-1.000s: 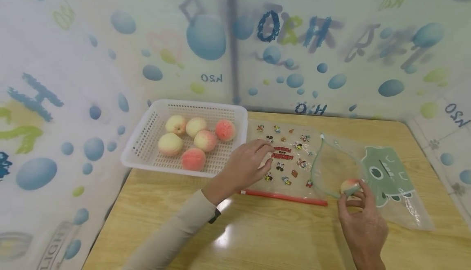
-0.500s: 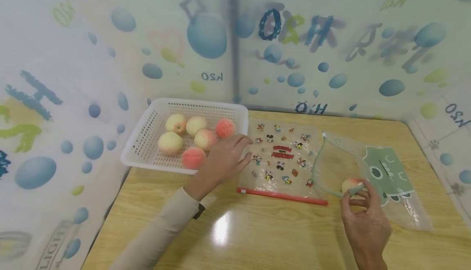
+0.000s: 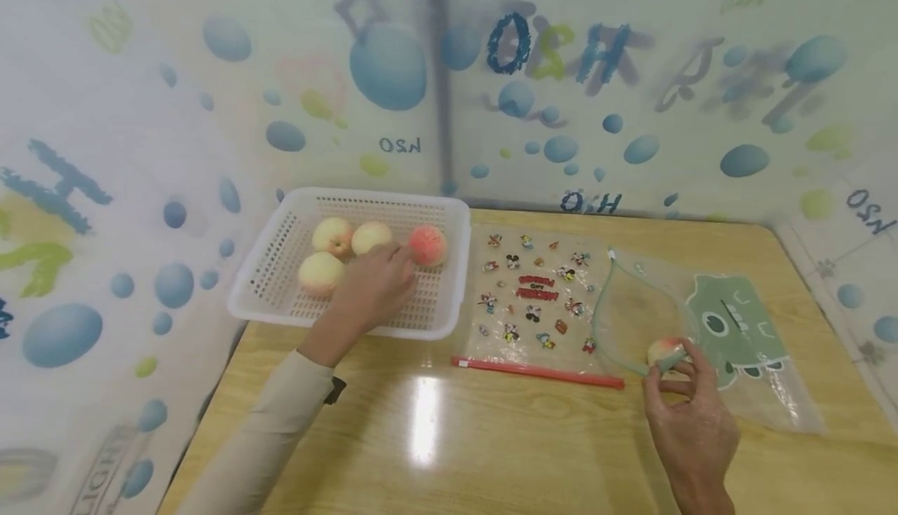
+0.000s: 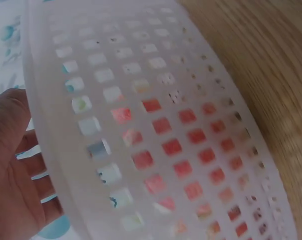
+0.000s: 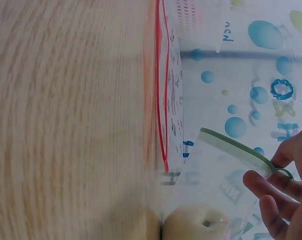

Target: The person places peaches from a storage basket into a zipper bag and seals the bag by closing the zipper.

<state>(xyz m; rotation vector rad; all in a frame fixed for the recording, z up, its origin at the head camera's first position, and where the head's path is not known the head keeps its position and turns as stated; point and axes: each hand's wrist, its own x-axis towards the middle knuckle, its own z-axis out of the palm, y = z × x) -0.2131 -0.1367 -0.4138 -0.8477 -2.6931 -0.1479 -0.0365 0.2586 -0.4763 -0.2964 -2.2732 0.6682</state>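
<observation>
My left hand (image 3: 375, 285) reaches over the front rim of a white perforated basket (image 3: 459, 297), among several peaches such as a yellow peach (image 3: 321, 273) and a pink-red peach (image 3: 427, 245). It covers the peaches beneath it. In the left wrist view the left hand (image 4: 15, 160) has spread fingers, with the tips hidden behind the basket wall (image 4: 140, 65). My right hand (image 3: 691, 421) pinches the green zip edge of a clear zip bag with a green cartoon face (image 3: 744, 328). The bag's mouth gapes, and a peach (image 3: 662, 350) lies inside by the fingers.
Between basket and green bag lies a flat clear zip bag (image 3: 536, 316) with a red zip and cartoon prints. All stand on a wooden table (image 3: 491, 445). A patterned wall (image 3: 477, 125) rises behind it.
My left hand has moved left from over the red-zip bag into the basket, covering two pinkish peaches. My right hand keeps pinching the green zip edge in nearly the same place.
</observation>
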